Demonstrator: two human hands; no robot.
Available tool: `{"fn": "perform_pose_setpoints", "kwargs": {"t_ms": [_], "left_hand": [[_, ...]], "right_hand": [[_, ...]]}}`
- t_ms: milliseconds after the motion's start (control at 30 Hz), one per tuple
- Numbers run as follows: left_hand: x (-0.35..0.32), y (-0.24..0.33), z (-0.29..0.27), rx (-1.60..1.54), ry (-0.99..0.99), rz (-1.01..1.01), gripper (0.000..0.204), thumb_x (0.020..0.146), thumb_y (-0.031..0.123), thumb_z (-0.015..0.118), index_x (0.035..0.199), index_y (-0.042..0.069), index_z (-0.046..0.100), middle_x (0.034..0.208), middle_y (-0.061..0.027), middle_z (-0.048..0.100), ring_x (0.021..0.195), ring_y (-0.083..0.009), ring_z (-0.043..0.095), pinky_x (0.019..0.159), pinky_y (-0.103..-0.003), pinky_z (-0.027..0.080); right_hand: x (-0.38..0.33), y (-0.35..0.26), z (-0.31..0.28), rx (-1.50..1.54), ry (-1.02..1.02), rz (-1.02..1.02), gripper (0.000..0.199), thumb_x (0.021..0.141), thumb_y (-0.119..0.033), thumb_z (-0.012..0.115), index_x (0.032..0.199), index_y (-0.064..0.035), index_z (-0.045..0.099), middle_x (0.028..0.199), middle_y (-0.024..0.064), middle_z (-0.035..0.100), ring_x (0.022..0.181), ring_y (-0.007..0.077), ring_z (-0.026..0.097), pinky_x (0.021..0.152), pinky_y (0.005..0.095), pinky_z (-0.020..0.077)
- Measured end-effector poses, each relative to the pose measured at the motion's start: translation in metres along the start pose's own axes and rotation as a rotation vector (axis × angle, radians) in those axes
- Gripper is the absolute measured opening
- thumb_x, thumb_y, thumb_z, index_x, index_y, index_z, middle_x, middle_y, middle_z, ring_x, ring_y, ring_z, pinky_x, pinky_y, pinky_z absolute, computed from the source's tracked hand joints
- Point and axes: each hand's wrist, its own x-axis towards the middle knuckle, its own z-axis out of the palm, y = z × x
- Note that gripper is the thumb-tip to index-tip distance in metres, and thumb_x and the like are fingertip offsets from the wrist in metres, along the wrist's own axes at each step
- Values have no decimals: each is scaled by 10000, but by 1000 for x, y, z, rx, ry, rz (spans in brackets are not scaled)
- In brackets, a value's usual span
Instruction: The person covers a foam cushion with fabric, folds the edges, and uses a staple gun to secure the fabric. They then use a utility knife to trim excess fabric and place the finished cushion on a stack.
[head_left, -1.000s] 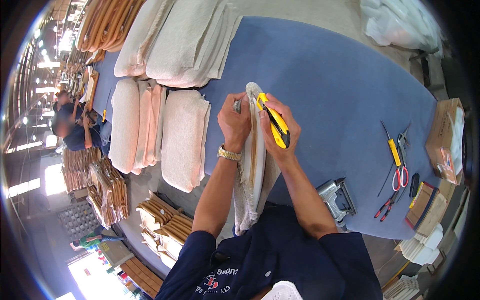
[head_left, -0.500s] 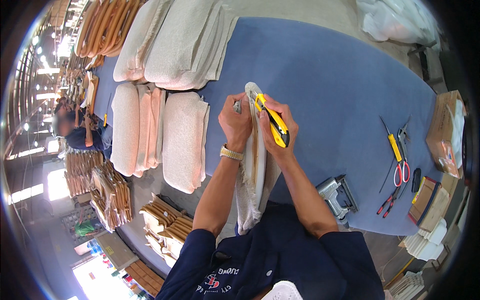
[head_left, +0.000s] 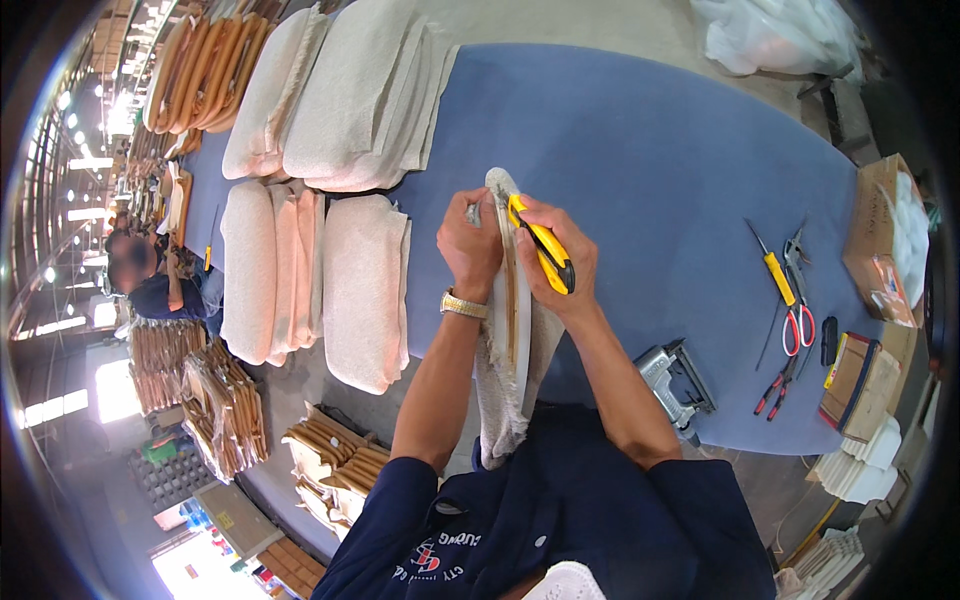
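The padded seat panel (head_left: pixel 517 330) stood on edge at the near side of the blue counter (head_left: pixel 650 150), its fabric cover hanging frayed toward the person's chest. The left hand (head_left: pixel 472 245) was closed around the panel's far end, fingers wrapped over the cloth. The right hand (head_left: pixel 560 265) was clamped on a yellow utility knife (head_left: pixel 540 255), which it pressed against the panel's right edge, just beside the left hand. A gold wristwatch (head_left: pixel 463 305) showed on the left wrist.

To the left on the counter lay stacks of cream upholstered cushions (head_left: pixel 360 290), more of them piled farther back. On the right, well apart from the hands, lay a yellow-handled screwdriver (head_left: pixel 778 275), red-handled scissors (head_left: pixel 797 322) and red-handled pliers (head_left: pixel 775 385). A metal staple gun (head_left: pixel 675 380) sat at the near edge, close to the right forearm. A cardboard box (head_left: pixel 880 250) stood at the far right. Another person (head_left: pixel 150 285) worked off to the left, beyond the cushions.
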Motion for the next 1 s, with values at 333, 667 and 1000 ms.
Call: {"fn": "perform_pose_setpoints", "kwargs": {"t_ms": [333, 667, 1000], "left_hand": [[1, -1, 1, 5, 4, 17, 153, 958, 196, 680, 978, 49, 712, 937, -149, 762, 853, -340, 736, 762, -405, 558], [-2, 3, 4, 37, -24, 23, 173, 963, 221, 675, 995, 55, 709, 943, -151, 758, 863, -362, 727, 767, -425, 552], [18, -2, -8, 273, -165, 308, 240, 971, 212, 653, 1120, 52, 752, 974, -197, 758, 868, -384, 736, 766, -450, 577]], "right_hand": [[9, -11, -9, -28, -111, 21, 178, 894, -50, 680, 1067, -31, 641, 1137, 194, 720, 933, 328, 717, 828, 367, 563], [-7, -15, -13, -50, -80, -33, 210, 875, -36, 674, 1081, -30, 634, 1144, 204, 704, 955, 379, 691, 845, 409, 555], [-19, -9, -3, 9, 58, -30, 177, 902, -10, 695, 1075, -19, 655, 1183, 193, 721, 1013, 298, 730, 872, 347, 565]]}}
